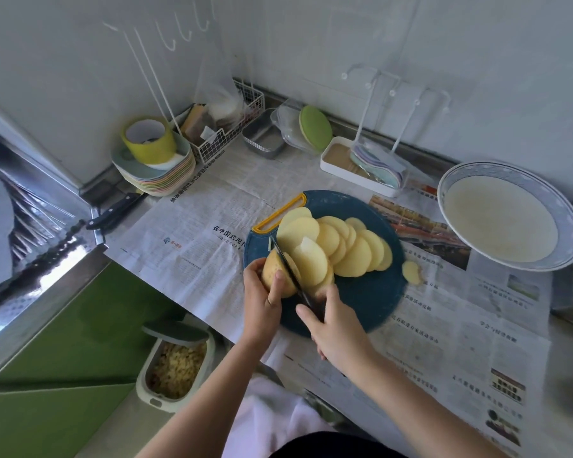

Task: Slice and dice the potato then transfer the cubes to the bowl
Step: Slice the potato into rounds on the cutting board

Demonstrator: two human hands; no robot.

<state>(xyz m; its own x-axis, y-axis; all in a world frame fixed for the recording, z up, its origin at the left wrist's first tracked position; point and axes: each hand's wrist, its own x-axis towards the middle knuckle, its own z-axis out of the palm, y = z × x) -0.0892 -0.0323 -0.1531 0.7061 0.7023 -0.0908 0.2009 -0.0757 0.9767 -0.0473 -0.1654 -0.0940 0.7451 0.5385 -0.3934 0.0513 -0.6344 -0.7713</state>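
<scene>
Slicing is the step in hand, and by the look of it nearly done; at the near-left edge of the board (361, 299) the left hand (262, 302) grips the last stub of the potato (273, 276), fingers curled over its skin side; the right hand (331, 325), at the board's near edge, is wrapped round the handle of the knife (288, 269), which it mostly hides; the dark blade runs along the stub's cut face, tip towards the board's yellow handle; the slices (344, 249) lie fanned and overlapping across the middle and far side of the board, the newest leaning against the blade; one small slice (411, 271) sits just off the board's right edge on the newspaper (192, 252) that covers the worktop; the bowl (510, 216) stands to the right of the board and beyond it, well apart, its inside pale, and whether it holds anything I cannot tell; nothing is diced yet; the next move, I judge, is one or two more cuts through the stub, and the left fingertips sit very close to the blade, so they want tucking back or the stub laying flat; after that the slices need stacking, cutting into strips, then crosswise into cubes, before anything goes across to the bowl.
</scene>
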